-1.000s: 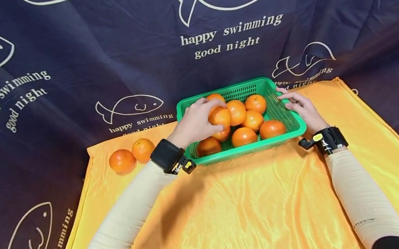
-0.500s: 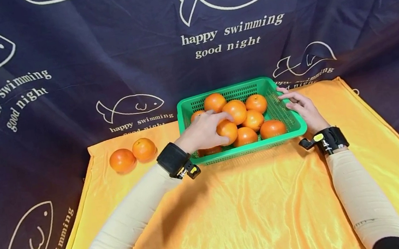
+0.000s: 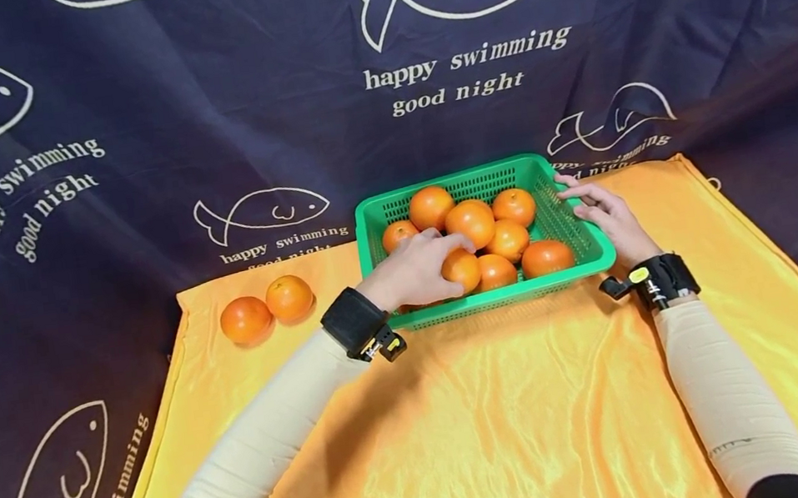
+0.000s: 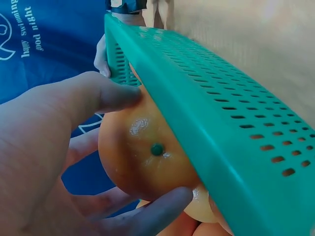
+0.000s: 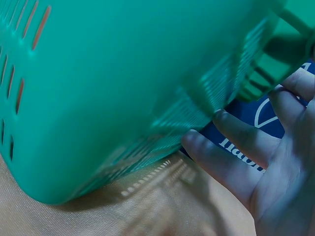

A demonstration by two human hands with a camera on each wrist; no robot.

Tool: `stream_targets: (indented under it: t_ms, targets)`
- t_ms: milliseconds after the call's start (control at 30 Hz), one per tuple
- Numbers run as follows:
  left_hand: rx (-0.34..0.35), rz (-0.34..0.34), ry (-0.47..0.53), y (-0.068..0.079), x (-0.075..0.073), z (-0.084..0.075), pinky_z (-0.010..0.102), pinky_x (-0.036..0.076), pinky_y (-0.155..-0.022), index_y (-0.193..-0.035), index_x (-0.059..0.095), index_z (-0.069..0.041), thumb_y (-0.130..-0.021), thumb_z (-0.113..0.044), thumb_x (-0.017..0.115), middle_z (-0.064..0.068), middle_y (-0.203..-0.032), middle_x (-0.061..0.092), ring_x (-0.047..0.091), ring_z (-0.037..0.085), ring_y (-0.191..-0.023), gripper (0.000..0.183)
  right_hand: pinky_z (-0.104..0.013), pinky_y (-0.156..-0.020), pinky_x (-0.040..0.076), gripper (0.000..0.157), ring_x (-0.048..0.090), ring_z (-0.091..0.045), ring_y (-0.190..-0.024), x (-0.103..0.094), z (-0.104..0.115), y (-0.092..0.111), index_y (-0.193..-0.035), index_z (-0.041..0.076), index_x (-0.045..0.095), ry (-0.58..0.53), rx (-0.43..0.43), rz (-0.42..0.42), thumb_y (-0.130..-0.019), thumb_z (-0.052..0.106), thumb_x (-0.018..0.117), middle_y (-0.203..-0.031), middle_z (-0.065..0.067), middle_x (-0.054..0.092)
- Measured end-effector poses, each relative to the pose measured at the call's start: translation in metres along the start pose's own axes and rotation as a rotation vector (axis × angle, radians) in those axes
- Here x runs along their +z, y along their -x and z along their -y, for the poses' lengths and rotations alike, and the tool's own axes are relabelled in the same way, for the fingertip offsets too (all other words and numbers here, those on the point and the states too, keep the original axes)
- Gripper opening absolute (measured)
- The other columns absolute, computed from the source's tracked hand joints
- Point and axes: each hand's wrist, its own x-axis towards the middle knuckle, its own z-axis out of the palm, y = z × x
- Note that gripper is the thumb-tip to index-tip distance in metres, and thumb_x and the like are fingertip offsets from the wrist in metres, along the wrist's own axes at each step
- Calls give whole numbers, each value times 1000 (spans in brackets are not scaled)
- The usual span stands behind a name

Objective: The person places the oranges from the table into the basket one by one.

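My left hand (image 3: 413,271) reaches into a green slotted plastic basket (image 3: 600,256) and holds an orange (image 3: 461,273) near the basket's front wall. In the left wrist view, thumb and fingers curve round this orange (image 4: 147,152), its green stem end showing beside the rim. Several more oranges (image 3: 470,224) lie in the basket, some resting on others; those under the left hand are partly hidden. At the basket's right end is my right hand (image 3: 610,217). The right wrist view has its fingers (image 5: 226,167) extended, fingertips against the outer basket wall (image 5: 123,88).
Two oranges (image 3: 246,320) sit side by side on the yellow cloth (image 3: 527,417), left of the basket. Behind the table hangs a dark blue curtain (image 3: 257,91) with white fish prints, close to the basket's back edge.
The left hand has brought its orange down and toward the basket's front, beside another orange. Oranges at the back left have come into view. The right hand stays at the basket's end.
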Motion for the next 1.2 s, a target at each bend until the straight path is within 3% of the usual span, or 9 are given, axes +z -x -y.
stream_targets:
  t_ms: [233, 400, 700, 833, 967, 1200]
  targets:
    - [31, 32, -13, 0, -2, -1, 36, 46, -85, -129, 59, -26, -84, -30, 69, -3, -116, 69, 56, 20, -103, 47, -16, -92, 42, 36, 28, -15, -151, 0, 0, 0, -135, -9, 53, -4, -2, 4, -104, 8, 46, -162, -9, 38]
    - [18, 50, 5, 0, -4, 0, 37, 49, -86, -135, 56, -25, -83, -30, 71, -3, -124, 67, 56, 21, -109, 54, -16, -93, 41, 36, 27, -14, -151, 0, -1, -1, -135, -9, 54, -8, 3, -2, -104, 8, 47, -161, -8, 39]
    - [-5, 43, 11, 1, -7, 2, 38, 48, -90, -137, 53, -25, -85, -44, 66, 4, -123, 64, 58, 22, -106, 56, -17, -93, 41, 36, 26, -13, -152, -1, -1, 0, -135, -8, 54, -3, 11, -5, -104, 8, 47, -162, -8, 39]
    - [0, -18, 20, 4, -15, 7, 40, 49, -87, -136, 54, -21, -89, -49, 62, 6, -119, 64, 58, 23, -100, 55, -17, -92, 42, 36, 27, -14, -151, 0, -1, 0, -135, -9, 53, -11, 6, -1, -104, 8, 47, -162, -9, 39]
    - [3, -110, 27, 8, -26, 11, 40, 51, -83, -135, 56, -17, -91, -45, 62, 7, -121, 66, 59, 22, -95, 52, -16, -92, 43, 36, 27, -15, -151, 1, 0, 0, -135, -10, 53, -15, 0, 2, -104, 8, 47, -162, -10, 38]
    - [-32, -184, -4, 14, -29, 18, 40, 52, -78, -128, 62, -23, -94, -46, 59, 1, -123, 64, 57, 20, -95, 41, -16, -93, 42, 36, 28, -14, -151, 1, 0, 0, -135, -9, 53, -10, 3, -5, -104, 7, 46, -162, -9, 39]
